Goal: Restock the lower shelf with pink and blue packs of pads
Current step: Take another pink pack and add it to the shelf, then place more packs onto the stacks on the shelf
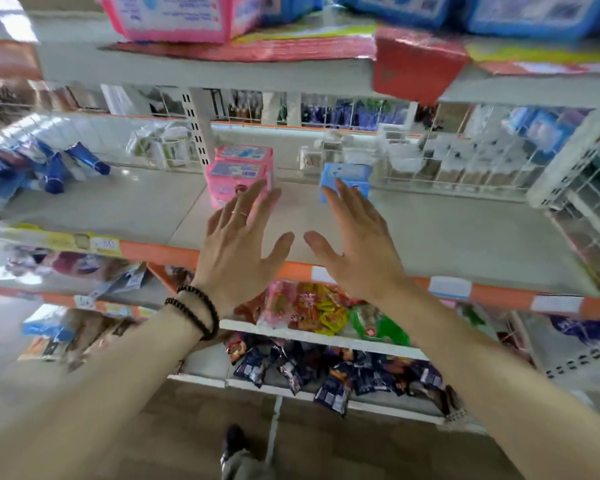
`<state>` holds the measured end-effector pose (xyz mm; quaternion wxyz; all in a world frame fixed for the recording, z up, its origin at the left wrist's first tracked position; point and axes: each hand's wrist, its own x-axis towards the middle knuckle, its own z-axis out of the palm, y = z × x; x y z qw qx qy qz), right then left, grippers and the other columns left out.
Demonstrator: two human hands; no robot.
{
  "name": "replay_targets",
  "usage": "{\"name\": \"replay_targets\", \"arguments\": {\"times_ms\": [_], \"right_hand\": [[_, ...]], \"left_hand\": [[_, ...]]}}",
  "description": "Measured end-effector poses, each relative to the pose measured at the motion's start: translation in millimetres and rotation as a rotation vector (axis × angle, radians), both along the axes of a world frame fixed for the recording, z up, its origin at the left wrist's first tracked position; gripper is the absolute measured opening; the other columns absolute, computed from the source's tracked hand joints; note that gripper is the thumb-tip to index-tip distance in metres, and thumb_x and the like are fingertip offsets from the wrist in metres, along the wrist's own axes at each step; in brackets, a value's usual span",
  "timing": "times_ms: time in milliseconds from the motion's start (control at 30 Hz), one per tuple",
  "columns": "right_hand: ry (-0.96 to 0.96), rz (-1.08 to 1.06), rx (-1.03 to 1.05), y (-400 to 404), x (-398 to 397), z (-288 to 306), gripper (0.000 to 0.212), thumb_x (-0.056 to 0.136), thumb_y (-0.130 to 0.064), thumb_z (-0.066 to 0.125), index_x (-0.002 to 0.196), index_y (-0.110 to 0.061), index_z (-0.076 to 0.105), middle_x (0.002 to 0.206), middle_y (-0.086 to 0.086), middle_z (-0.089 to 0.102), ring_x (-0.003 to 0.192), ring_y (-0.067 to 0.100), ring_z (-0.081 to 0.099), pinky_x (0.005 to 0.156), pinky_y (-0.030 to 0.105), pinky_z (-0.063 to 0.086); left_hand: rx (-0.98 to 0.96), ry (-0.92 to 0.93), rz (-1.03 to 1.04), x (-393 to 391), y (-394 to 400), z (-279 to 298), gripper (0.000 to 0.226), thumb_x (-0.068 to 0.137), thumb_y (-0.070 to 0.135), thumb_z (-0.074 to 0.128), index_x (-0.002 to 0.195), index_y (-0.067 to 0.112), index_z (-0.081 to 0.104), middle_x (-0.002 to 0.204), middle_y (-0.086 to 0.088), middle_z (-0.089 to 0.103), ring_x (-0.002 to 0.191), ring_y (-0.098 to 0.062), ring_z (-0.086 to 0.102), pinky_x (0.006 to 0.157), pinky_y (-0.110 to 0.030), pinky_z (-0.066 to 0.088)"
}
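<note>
Hands (pixel 243 247) (pixel 357 244) spread, pack (pixel 239 174) print unreadable

Pink packs (pixel 240 174) stacked; blue pack (pixel 346 178) apart, shelf (pixel 447 233).

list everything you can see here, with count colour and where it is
pink packs of pads: two stacked, pink, back of the middle shelf, ahead of the left hand
blue pack of pads: one, light blue, same shelf, ahead of the right hand
middle shelf: one, pale grey with orange edge, mostly bare
top-shelf packs: one pink at left, several blue at right
red tag: one, hanging off the top shelf edge
tubes: several, dark blue and white, left end of the middle shelf
snack packets: many, red, yellow, green, shelf below
dark packets: many, dark blue, lowest shelf
bead bracelets: two, black, left wrist
left hand: open, empty
right hand: open, empty
</note>
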<state>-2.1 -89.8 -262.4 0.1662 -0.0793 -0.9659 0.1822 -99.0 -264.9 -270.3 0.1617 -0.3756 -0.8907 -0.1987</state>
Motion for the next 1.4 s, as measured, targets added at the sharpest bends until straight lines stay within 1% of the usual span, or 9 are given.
{"name": "replay_targets", "arguments": {"times_ms": [67, 167, 300, 467, 767, 967, 1200, 1300, 1400], "right_hand": [[0.061, 0.017, -0.035, 5.2, 21.2, 10.7, 0.08, 0.092, -0.071, 0.022, 0.158, -0.027, 0.017, 0.168, -0.004, 0.008, 0.154, 0.018, 0.006, 0.124, 0.046, 0.014], [0.206, 0.03, -0.012, 15.7, 48.4, 30.7, 0.072, 0.095, -0.065, 0.031, 0.156, -0.027, 0.026, 0.166, -0.004, 0.018, 0.153, 0.02, 0.015, 0.122, 0.047, 0.022], [0.366, 0.027, -0.022, 31.9, 71.0, 66.5, 0.067, 0.098, -0.058, 0.041, 0.153, -0.022, 0.035, 0.165, -0.004, 0.022, 0.153, 0.018, 0.018, 0.12, 0.047, 0.029], [0.502, -0.022, 0.053, 45.4, 82.1, 107.8, 0.063, 0.098, -0.053, 0.046, 0.15, -0.017, 0.043, 0.161, 0.002, 0.031, 0.15, 0.02, 0.026, 0.116, 0.051, 0.033], [0.547, -0.072, 0.104, 43.2, 73.2, 139.3, 0.063, 0.099, -0.05, 0.048, 0.151, -0.016, 0.041, 0.161, 0.001, 0.032, 0.15, 0.018, 0.026, 0.118, 0.05, 0.031], [0.579, -0.085, 0.15, 27.6, 54.1, 150.0, 0.061, 0.098, -0.048, 0.05, 0.149, -0.015, 0.043, 0.16, 0.001, 0.034, 0.149, 0.018, 0.029, 0.118, 0.046, 0.032], [0.591, -0.101, 0.168, 12.6, 36.7, 156.2, 0.062, 0.097, -0.049, 0.05, 0.149, -0.015, 0.044, 0.16, -0.001, 0.034, 0.149, 0.017, 0.029, 0.115, 0.05, 0.036], [0.609, -0.111, 0.197, 10.6, 30.9, 162.9, 0.062, 0.097, -0.049, 0.05, 0.148, -0.015, 0.045, 0.16, 0.0, 0.035, 0.149, 0.017, 0.03, 0.115, 0.05, 0.036], [0.635, -0.142, 0.228, 11.9, 25.6, 172.5, 0.062, 0.096, -0.049, 0.05, 0.147, -0.015, 0.046, 0.158, 0.001, 0.037, 0.148, 0.018, 0.032, 0.115, 0.049, 0.037]], "left_hand": [[0.016, 0.034, -0.02, 24.9, 6.7, 14.6, 0.067, 0.095, 0.055, 0.044, 0.153, 0.023, 0.035, 0.162, -0.002, 0.031, 0.145, -0.029, 0.036, 0.117, -0.051, 0.031], [0.076, 0.094, -0.081, 48.0, 21.2, 44.7, 0.067, 0.094, 0.053, 0.044, 0.154, 0.025, 0.033, 0.162, 0.002, 0.032, 0.147, -0.025, 0.035, 0.118, -0.048, 0.031], [0.179, 0.167, -0.129, 61.2, 40.8, 86.9, 0.061, 0.095, 0.051, 0.046, 0.149, 0.023, 0.041, 0.158, 0.001, 0.038, 0.144, -0.023, 0.037, 0.115, -0.045, 0.031], [0.22, 0.235, -0.18, 64.9, 58.2, 118.8, 0.059, 0.095, 0.05, 0.046, 0.146, 0.021, 0.046, 0.157, 0.0, 0.039, 0.139, -0.023, 0.042, 0.109, -0.044, 0.033], [0.251, 0.27, -0.228, 50.6, 55.2, 144.3, 0.06, 0.096, 0.052, 0.042, 0.147, 0.021, 0.045, 0.157, -0.001, 0.04, 0.138, -0.022, 0.04, 0.108, -0.044, 0.033], [0.256, 0.276, -0.241, 27.6, 40.5, 161.0, 0.059, 0.096, 0.052, 0.042, 0.147, 0.021, 0.043, 0.158, 0.001, 0.037, 0.138, -0.021, 0.04, 0.11, -0.043, 0.031], [0.282, 0.291, -0.284, 5.9, 29.9, 169.3, 0.059, 0.095, 0.052, 0.042, 0.147, 0.024, 0.043, 0.158, 0.003, 0.037, 0.141, -0.019, 0.039, 0.111, -0.042, 0.033], [0.3, 0.308, -0.315, -1.3, 31.9, 177.3, 0.059, 0.094, 0.053, 0.043, 0.146, 0.025, 0.044, 0.157, 0.004, 0.038, 0.14, -0.018, 0.039, 0.11, -0.039, 0.032], [0.317, 0.322, -0.336, -8.5, 35.8, 186.2, 0.058, 0.094, 0.053, 0.042, 0.144, 0.023, 0.046, 0.156, 0.003, 0.04, 0.139, -0.018, 0.039, 0.109, -0.04, 0.034]]}}
